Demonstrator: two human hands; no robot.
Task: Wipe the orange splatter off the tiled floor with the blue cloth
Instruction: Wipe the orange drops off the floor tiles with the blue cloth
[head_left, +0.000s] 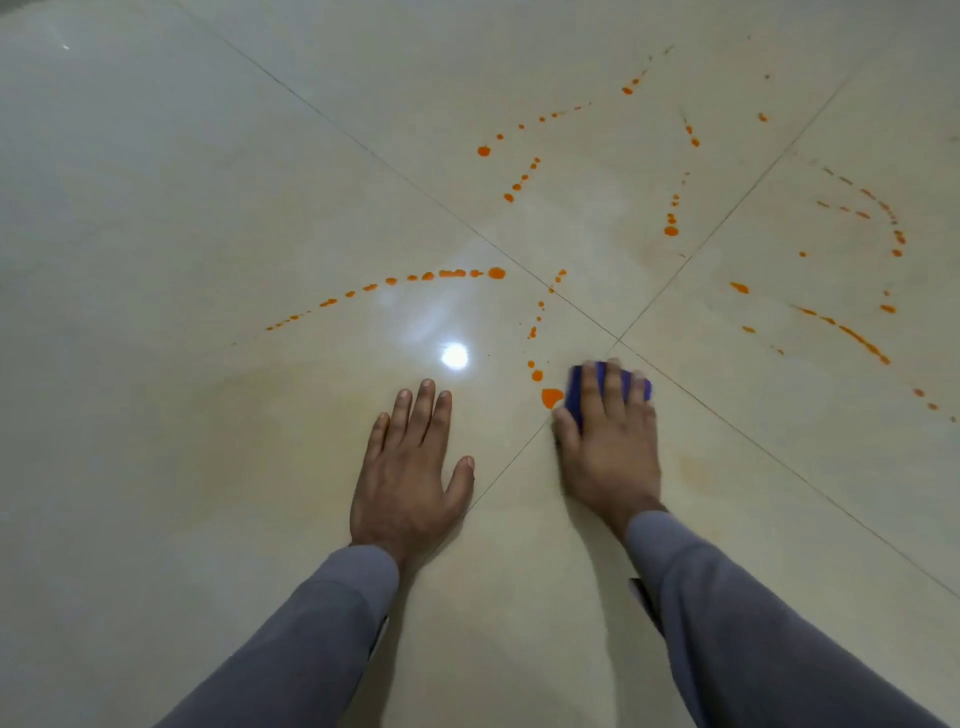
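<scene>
Orange splatter (496, 273) marks the glossy cream floor (156, 218) in dotted arcs and streaks, mostly beyond the point where four tiles meet; its largest near blot lies just left of the cloth (575, 396). The cloth is deep blue, bunched into a small pad and pressed to the floor under the right hand (609, 441), whose fingers spread over it and curl down at its far edge. Only its left side and strips between the fingers show; its full outline is hidden, and motion blur softens its right edge. The left hand (410, 478) lies flat on the floor, fingers straight and close together, thumb apart, holding nothing. Grey sleeves (753, 613) cover both forearms and run out of the bottom of the view. A bright lamp glare (454, 356) sits ahead of the left hand. The far-right streaks are faint and hard to trace.
</scene>
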